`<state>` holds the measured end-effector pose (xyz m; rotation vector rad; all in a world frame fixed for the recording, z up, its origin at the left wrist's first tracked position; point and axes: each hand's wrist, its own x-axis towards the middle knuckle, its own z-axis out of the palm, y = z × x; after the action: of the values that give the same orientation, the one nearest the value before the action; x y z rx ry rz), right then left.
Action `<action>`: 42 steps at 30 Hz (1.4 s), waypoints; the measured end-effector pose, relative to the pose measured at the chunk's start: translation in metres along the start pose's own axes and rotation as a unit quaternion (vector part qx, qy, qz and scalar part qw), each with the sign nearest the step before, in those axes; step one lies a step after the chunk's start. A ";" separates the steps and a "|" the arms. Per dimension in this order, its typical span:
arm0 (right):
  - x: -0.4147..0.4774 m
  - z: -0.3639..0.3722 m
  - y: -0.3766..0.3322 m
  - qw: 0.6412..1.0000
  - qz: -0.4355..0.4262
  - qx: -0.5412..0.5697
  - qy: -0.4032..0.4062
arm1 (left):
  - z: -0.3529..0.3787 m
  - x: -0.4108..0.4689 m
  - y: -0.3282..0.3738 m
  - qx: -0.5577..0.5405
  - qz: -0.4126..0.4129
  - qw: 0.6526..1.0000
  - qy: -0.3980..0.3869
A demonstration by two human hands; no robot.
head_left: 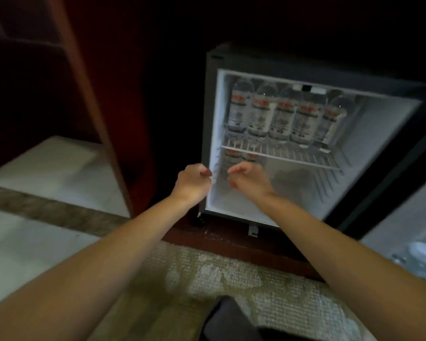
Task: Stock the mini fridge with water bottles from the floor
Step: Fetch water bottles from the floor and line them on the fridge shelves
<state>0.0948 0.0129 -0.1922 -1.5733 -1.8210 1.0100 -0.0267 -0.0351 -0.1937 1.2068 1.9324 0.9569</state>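
The mini fridge point(210, 99) stands open and lit. Several labelled water bottles point(261, 114) stand in a row on its upper wire shelf point(293, 157). Two more bottles point(233, 156) stand at the back left of the lower compartment, partly hidden by the shelf and my hands. My left hand point(193, 180) hovers at the fridge's left front edge with its fingers curled and nothing in them. Just inside the lower compartment, my right hand point(249, 178) has loosely parted fingers and holds nothing. It sits in front of the two lower bottles.
Blurred clear bottles point(418, 257) lie on the floor at the lower right, beside the open fridge door point(389, 183). A dark wooden cabinet panel point(103, 119) stands to the left of the fridge. A patterned rug point(231, 279) and pale floor tiles lie below my arms.
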 end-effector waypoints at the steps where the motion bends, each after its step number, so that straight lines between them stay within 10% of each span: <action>1: -0.017 -0.001 -0.017 1.000 -0.008 0.014 -0.013 | -0.018 -0.016 -0.001 0.000 0.003 1.000 0.008; 18: -0.345 0.171 -0.113 0.947 -0.056 0.084 -0.306 | -0.202 -0.339 -0.165 -0.008 -0.136 0.977 0.164; 28: -0.452 0.274 -0.035 0.874 0.004 -0.024 -0.486 | -0.164 -0.447 -0.303 0.020 -0.306 0.935 0.181; 42: -0.465 0.283 0.000 0.849 -0.058 -0.181 -0.493 | -0.106 -0.493 -0.376 0.128 -0.433 0.888 0.084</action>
<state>-0.0418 -0.4978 -0.3197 -1.1443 -2.8862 1.6777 -0.1031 -0.6302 -0.3832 0.2643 2.4333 0.3324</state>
